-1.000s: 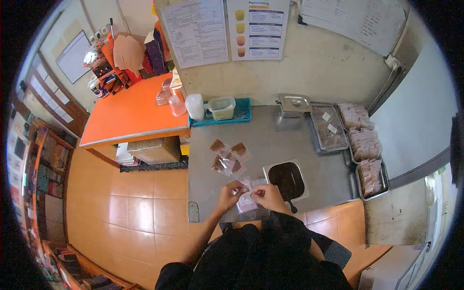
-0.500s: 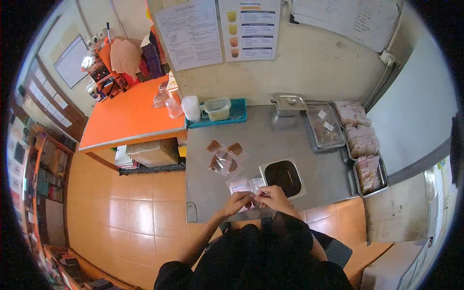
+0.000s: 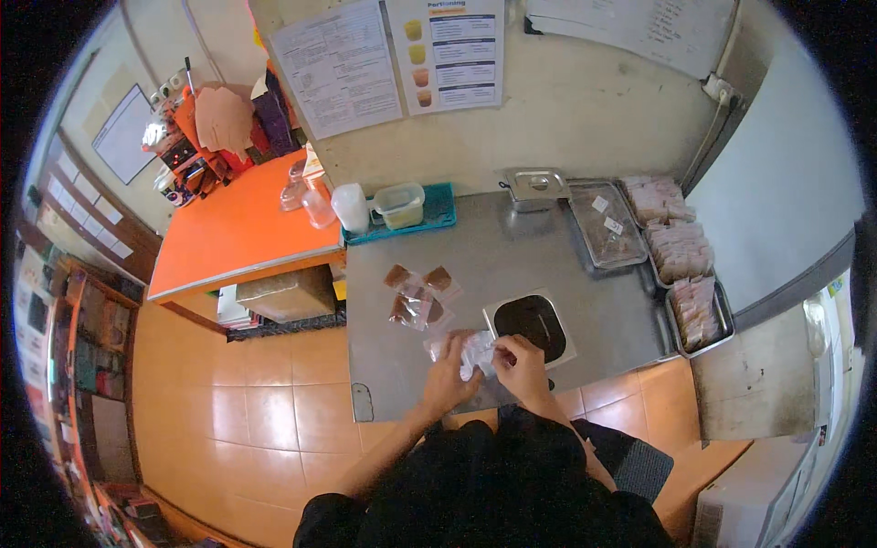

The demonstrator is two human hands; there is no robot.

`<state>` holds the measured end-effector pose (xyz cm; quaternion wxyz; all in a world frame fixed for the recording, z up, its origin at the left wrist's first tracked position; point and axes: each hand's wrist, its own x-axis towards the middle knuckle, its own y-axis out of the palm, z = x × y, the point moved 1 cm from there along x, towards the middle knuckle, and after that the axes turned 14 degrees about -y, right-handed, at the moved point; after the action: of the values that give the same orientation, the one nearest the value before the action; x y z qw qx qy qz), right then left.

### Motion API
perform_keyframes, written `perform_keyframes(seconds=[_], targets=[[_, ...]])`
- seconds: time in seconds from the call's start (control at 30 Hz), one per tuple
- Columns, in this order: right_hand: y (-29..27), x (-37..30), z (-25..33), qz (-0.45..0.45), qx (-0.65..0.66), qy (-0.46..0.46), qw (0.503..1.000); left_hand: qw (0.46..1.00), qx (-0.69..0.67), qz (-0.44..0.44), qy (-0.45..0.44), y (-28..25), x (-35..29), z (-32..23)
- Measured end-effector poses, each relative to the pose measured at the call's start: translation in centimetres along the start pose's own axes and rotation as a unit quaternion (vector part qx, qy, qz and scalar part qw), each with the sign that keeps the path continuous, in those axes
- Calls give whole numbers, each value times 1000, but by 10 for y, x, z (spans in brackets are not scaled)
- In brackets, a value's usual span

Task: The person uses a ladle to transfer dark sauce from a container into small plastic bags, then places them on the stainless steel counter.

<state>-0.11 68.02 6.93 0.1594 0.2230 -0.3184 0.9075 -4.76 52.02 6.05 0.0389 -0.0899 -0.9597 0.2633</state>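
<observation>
A crinkled clear plastic bag (image 3: 474,353) lies between my hands near the front of the metal table (image 3: 429,265). My left hand (image 3: 448,379) is on its left side, fingers bent over the plastic and gripping it. With fingers pinched together, my right hand (image 3: 521,367) is at the bag's right edge; the fingers hide exactly what they hold. Just beyond the right hand stands a metal pan (image 3: 530,327) with dark brown contents. Several small clear packets with brown filling (image 3: 420,294) lie in a loose group, farther off to the left.
A teal tray (image 3: 438,209) with a lidded plastic tub (image 3: 399,205) and a white container is at the back left. Back right are a lidded steel pan (image 3: 535,185), a covered tray (image 3: 606,226) and trays of filled packets (image 3: 694,313). An orange table (image 3: 247,224) adjoins on the left.
My hands, close together before, are now farther apart, the left one lower and to the left. More of the clear bag shows between them. The whole view has shifted slightly.
</observation>
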Motion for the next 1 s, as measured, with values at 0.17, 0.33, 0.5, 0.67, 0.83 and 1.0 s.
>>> perform_keyframes(seconds=[0.17,0.33,0.5,0.67,0.83,1.0], targets=[[-16,-4,-1,13,52,8,999,968,-127,212,40,7,2,12],[-16,-19,8,13,-37,1,999,989,-21,146,1,3,-3,8],[-7,-35,8,-12,-104,-2,994,978,12,154,138,19,-13,-3],[-41,-37,4,-57,-369,-60,926,988,-41,147,10,27,-20,6],[-33,-80,-51,-23,-50,219,974,989,-98,108,-19,29,-16,13],[-30,-53,-58,-200,200,243,928,986,-101,122,-49,30,-15,15]])
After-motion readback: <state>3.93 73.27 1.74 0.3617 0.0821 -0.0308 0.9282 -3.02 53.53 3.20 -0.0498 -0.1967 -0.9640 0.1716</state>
